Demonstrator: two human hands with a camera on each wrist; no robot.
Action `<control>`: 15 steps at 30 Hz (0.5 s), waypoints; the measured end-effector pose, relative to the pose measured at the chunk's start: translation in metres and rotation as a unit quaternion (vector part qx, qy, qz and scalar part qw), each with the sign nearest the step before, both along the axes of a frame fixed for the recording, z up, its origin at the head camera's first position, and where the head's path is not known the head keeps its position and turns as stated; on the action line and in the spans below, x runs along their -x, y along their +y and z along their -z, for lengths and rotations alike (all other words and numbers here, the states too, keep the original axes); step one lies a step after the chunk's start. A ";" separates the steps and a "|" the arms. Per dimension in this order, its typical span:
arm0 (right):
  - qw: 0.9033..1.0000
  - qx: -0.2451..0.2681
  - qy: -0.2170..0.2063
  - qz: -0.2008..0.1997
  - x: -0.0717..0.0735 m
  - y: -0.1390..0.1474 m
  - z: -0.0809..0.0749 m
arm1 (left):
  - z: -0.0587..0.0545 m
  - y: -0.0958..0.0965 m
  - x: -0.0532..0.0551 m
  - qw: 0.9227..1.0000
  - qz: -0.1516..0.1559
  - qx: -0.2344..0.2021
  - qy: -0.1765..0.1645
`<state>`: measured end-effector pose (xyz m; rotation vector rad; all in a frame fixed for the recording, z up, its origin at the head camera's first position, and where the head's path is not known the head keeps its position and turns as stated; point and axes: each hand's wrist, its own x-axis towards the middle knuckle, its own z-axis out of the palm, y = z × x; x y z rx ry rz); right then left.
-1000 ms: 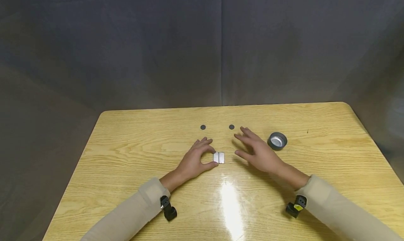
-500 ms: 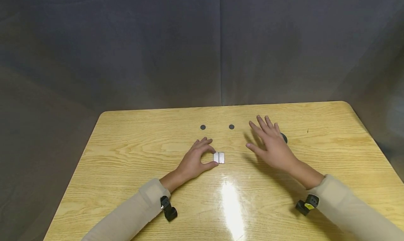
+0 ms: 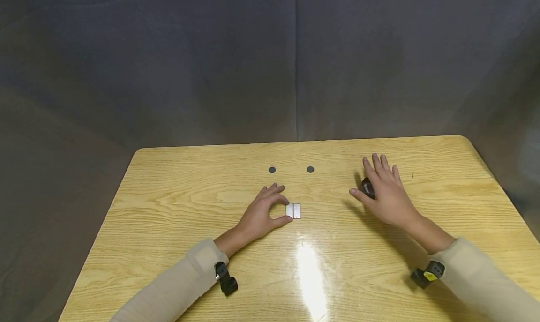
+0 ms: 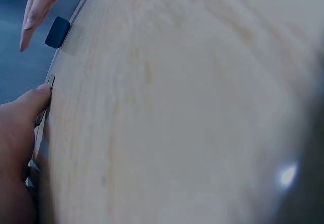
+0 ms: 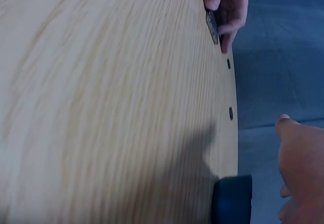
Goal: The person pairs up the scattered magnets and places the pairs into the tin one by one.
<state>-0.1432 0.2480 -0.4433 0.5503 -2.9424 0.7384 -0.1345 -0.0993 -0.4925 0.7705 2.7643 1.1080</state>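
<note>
White glare point(image 3: 311, 282) streaks the table point(image 3: 177, 190); both wrist views look bluish, soft.

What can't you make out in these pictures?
Head view: most of the round dark bowl, hidden by the right hand.
Head view: fine surface detail on the two flat silver rectangles, too small.
Left wrist view: much of the left hand, cut off by the left edge.
Right wrist view: part of the bowl, cut off by the bottom edge.
</note>
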 end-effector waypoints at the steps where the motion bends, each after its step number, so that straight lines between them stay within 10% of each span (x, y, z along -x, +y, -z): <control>1: 1.000 -0.001 -0.002 0.002 0.000 0.003 0.001 | 0.000 0.000 0.000 1.000 0.000 0.001 0.000; 15: 1.000 -0.005 -0.010 0.009 0.000 0.031 0.015 | 0.000 0.001 0.000 1.000 -0.003 0.001 -0.004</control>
